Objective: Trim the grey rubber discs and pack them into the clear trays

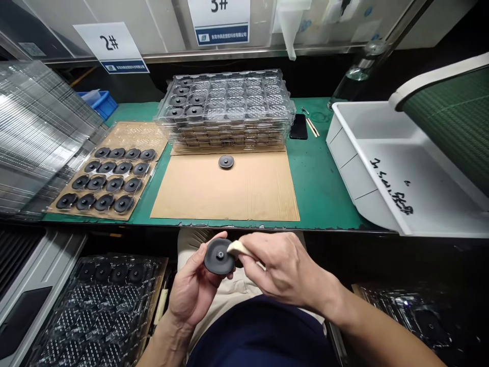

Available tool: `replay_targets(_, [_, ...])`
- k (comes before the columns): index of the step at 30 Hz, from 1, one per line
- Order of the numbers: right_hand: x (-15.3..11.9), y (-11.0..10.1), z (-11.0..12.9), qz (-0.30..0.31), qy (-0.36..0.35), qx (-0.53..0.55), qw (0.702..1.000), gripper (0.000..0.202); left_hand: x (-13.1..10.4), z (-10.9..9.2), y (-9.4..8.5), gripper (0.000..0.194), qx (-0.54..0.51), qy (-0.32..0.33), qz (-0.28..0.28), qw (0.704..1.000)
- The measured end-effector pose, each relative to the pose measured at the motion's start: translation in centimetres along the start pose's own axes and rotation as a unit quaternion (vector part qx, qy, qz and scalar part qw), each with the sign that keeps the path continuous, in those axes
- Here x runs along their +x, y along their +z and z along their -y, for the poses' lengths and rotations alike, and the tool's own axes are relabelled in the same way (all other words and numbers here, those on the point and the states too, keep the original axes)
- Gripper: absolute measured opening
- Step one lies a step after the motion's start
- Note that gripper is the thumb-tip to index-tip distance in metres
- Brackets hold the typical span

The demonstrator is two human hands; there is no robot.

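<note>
Over my lap, my left hand [194, 288] grips a round black disc-shaped part [219, 263] by its edge, its face with a small central stud turned up. My right hand [280, 267] pinches a small cream cloth-like piece [237, 247], which touches the disc's right rim. Whether it is cloth or sponge is unclear. Another black disc [226, 161] lies alone on the cardboard sheet [225, 196] on the green table. Behind it, the top clear plastic tray [244, 97] of a stack holds several discs at its left.
To the left lies a clear tray [105, 179] with rows of black discs, beside stacked clear trays [42, 132]. A grey bin [344, 148] stands on the right. A phone [298, 127] rests behind it. Below the table are more trays [95, 306] at left.
</note>
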State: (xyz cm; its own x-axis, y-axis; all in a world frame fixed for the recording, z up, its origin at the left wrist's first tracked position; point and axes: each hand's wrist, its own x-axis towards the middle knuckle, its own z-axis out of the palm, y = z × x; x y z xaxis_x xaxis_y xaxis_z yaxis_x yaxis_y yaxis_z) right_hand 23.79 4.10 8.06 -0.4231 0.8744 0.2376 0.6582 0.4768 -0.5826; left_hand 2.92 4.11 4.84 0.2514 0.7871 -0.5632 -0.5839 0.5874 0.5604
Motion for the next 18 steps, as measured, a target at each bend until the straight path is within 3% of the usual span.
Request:
replay_targets(6, [0.1,0.4,-0.1,-0.018,0.010,-0.015,1.000,0.022,0.1,-0.3,-0.4,0.043,0.010,0.007,0.010,1.000])
replay_targets(12, [0.5,0.6,0.5,-0.025,-0.038,-0.002,0.999,0.015,0.1,-0.1,-0.4,0.027,0.015,0.004,0.059,0.998])
replay_targets(18, [-0.2,1.6,1.0,-0.019,0.006,-0.010,1.000,0.018,0.3,0.1,-0.3,0.038,0.007,0.105,-0.022,0.994])
